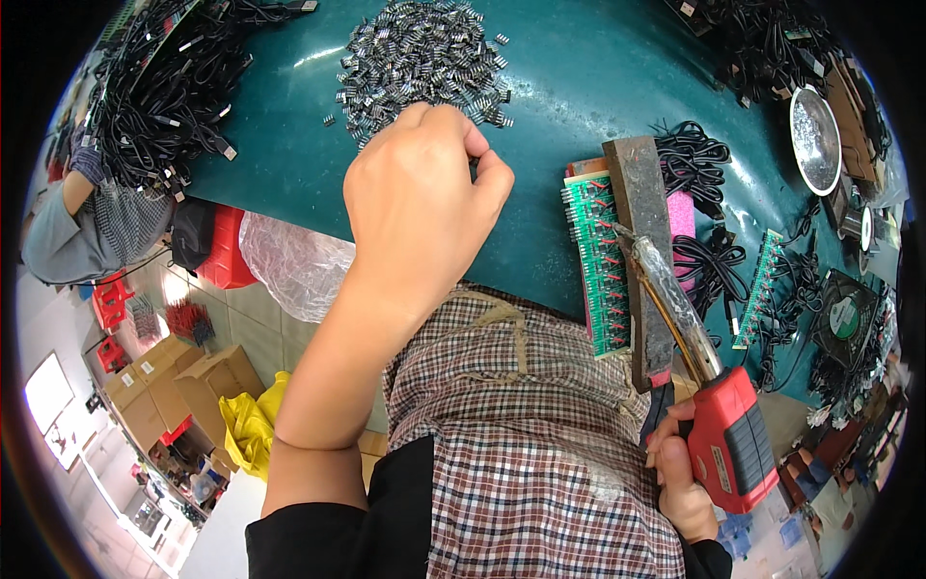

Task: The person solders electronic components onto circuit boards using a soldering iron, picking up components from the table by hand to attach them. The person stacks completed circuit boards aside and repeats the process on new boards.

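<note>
My left hand [420,183] is at the near edge of a heap of small black connectors with metal pins [424,58]. Its fingers are curled in, and whatever they pinch is hidden behind the hand. A red and black soldering gun [731,439] with a long metal barrel is held in my right hand [683,478]. The gun's tip points up and left, close to a strip of green circuit boards [600,261] carrying short red parts. That strip lies along a dark, worn bar [641,261]; whether the tip touches the boards I cannot tell.
A green work table [540,106] spans the view. Bundled black cables [690,164] lie beyond the bar, near a second green board strip [759,288] and a metal bowl [815,140]. More black cables [178,92] fill the far left, where another person's arm [77,193] shows.
</note>
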The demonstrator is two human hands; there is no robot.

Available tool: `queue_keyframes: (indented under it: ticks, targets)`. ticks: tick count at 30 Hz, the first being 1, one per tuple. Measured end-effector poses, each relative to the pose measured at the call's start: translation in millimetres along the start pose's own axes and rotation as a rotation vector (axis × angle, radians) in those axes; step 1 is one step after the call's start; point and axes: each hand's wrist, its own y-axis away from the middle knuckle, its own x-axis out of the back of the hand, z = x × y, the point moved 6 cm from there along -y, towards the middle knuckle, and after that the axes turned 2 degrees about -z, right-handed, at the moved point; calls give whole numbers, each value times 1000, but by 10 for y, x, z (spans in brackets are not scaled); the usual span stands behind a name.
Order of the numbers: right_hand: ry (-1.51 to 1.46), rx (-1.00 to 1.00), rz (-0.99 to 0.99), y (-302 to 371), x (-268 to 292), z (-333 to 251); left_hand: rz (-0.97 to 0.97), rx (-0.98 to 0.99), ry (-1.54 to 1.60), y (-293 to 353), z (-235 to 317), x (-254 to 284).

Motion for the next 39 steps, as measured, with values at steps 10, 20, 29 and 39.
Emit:
queue_keyframes:
  ticks: [10, 20, 29, 39]
  targets:
    - [94, 28, -9, 70, 55, 48, 18, 164, 191, 101, -78, 142]
    - [514, 149, 127, 139, 89, -76, -50, -74, 1, 79, 24, 39]
    - [620, 149, 52, 130, 68, 2, -42, -104, -44, 137, 59, 37]
    - [248, -3, 97, 103, 81, 2, -159, 167, 341, 214, -32, 37]
